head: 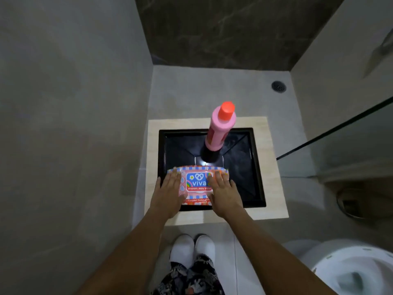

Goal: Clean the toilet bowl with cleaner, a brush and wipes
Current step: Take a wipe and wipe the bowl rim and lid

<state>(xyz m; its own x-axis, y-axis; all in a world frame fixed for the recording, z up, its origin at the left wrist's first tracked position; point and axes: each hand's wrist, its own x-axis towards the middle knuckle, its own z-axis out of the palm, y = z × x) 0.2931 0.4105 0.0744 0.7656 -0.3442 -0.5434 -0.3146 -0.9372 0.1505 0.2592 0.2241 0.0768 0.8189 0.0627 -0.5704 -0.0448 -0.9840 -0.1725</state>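
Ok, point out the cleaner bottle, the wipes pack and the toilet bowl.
cleaner bottle (221,126), head view, on its pink body below the cap.
wipes pack (198,181), head view, on the blue label.
toilet bowl (331,259), head view, on the white rim.

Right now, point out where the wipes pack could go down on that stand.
Free: the beige rim right of the black tray, the front rim strip below it, and the tray's right half. Crowded: tray middle, where the pink bottle stands, and its front left, where both hands, left and right, lie on the wipes.
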